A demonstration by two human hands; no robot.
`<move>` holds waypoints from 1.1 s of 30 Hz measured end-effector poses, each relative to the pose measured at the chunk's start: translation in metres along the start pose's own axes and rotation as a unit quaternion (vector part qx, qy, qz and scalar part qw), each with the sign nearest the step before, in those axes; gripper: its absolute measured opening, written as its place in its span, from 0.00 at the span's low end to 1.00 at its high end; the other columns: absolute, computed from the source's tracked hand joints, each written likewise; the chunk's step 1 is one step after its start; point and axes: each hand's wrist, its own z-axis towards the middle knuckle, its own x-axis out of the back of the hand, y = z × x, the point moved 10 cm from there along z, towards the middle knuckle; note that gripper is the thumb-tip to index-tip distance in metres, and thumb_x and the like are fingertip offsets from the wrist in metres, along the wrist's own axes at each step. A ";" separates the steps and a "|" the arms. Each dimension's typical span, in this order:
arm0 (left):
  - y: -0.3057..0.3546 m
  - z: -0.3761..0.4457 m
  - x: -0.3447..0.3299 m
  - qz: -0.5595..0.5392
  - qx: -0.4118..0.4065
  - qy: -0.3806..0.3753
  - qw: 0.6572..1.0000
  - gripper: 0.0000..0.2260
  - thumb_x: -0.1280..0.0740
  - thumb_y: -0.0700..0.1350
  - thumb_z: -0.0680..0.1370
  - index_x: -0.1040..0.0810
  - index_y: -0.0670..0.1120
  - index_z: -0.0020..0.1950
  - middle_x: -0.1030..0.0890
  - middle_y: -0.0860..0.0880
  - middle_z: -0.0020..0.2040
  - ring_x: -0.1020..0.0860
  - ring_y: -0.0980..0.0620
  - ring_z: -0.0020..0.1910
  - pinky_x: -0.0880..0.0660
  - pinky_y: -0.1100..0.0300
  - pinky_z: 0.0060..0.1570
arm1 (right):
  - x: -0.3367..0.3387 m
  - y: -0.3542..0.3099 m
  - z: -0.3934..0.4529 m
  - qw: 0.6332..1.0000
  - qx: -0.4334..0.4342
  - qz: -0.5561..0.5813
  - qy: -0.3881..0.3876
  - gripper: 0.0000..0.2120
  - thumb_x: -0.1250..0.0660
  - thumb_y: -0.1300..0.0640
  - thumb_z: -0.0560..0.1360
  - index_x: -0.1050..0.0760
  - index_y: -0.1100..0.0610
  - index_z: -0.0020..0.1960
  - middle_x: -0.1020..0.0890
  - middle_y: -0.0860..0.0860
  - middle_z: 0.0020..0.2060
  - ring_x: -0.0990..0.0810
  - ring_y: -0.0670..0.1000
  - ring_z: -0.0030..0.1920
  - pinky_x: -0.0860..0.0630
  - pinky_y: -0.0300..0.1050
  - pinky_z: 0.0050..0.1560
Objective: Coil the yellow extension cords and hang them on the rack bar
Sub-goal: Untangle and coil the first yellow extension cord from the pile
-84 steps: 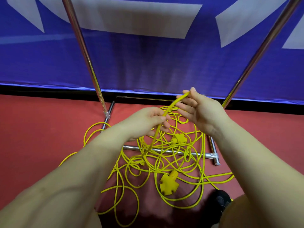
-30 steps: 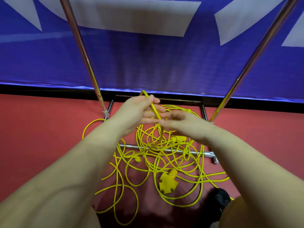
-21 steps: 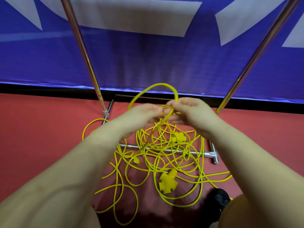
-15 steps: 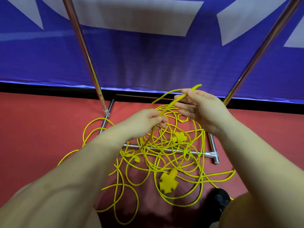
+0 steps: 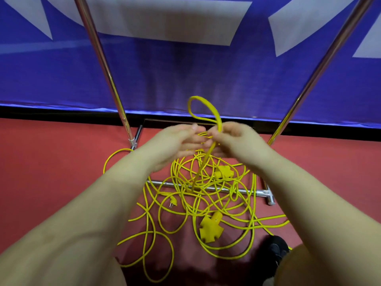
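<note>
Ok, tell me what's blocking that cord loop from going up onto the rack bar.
Nothing visible above the loop; the top bar is out of frame. The right hand pinches it, but its strand trails into the floor tangle, draped across the rack's base bar.

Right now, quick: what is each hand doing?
Left hand: open, fingers straight, beside the thin yellow extension cord, holding nothing visible.
Right hand: pinching that cord just below its raised loop.

Both forearms are bare, with no sleeves, watch or rings showing; left hand (image 5: 175, 144) and right hand (image 5: 237, 141) ungloved; at five o'clock, a black shoe (image 5: 275, 251) beside a bare knee (image 5: 321, 267).
</note>
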 end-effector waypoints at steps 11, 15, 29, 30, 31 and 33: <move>0.000 -0.001 -0.008 0.022 -0.013 0.007 1.000 0.10 0.45 0.43 0.82 0.26 0.48 0.47 0.18 0.53 0.37 0.18 0.58 0.37 0.24 0.60 0.42 | 0.014 0.014 -0.001 0.998 -0.049 0.036 0.012 0.12 0.34 0.47 0.74 0.25 0.52 0.54 0.18 0.51 0.51 0.19 0.48 0.51 0.24 0.45 0.53; 0.009 -0.001 0.005 -0.148 -0.031 0.050 0.987 0.09 0.45 0.41 0.82 0.26 0.44 0.48 0.19 0.48 0.39 0.17 0.52 0.37 0.19 0.56 0.38 | -0.041 0.037 -0.017 0.951 -0.036 -0.249 -0.182 0.15 0.33 0.51 0.75 0.24 0.57 0.58 0.18 0.54 0.47 0.24 0.44 0.47 0.27 0.43 0.55; -0.019 -0.002 -0.012 0.267 0.000 -0.051 0.962 0.08 0.40 0.43 0.81 0.23 0.43 0.53 0.19 0.53 0.47 0.24 0.55 0.46 0.26 0.62 0.49 | 0.025 0.004 -0.001 0.983 -0.036 0.169 0.054 0.10 0.44 0.54 0.81 0.26 0.54 0.45 0.17 0.50 0.38 0.17 0.45 0.33 0.21 0.36 0.36; -0.014 -0.002 -0.009 0.230 -0.003 -0.035 0.973 0.08 0.42 0.41 0.81 0.24 0.45 0.51 0.20 0.54 0.45 0.24 0.58 0.44 0.27 0.64 0.46 | 0.025 0.003 0.000 0.983 -0.032 0.173 0.053 0.09 0.43 0.54 0.81 0.26 0.54 0.46 0.17 0.50 0.38 0.16 0.46 0.35 0.21 0.37 0.37; -0.009 -0.002 -0.007 0.189 -0.006 -0.020 0.982 0.09 0.44 0.41 0.82 0.25 0.47 0.48 0.20 0.54 0.44 0.23 0.60 0.43 0.26 0.65 0.46 | 0.023 0.002 0.000 0.985 -0.026 0.162 0.048 0.08 0.42 0.54 0.80 0.26 0.54 0.47 0.17 0.50 0.40 0.16 0.47 0.38 0.21 0.38 0.40; -0.001 -0.003 -0.003 0.089 -0.012 -0.002 0.996 0.10 0.45 0.41 0.82 0.25 0.47 0.47 0.19 0.51 0.41 0.20 0.60 0.39 0.22 0.64 0.44 | 0.017 0.003 0.000 0.997 -0.019 0.079 0.018 0.05 0.39 0.53 0.78 0.26 0.52 0.51 0.17 0.51 0.46 0.17 0.49 0.45 0.22 0.41 0.48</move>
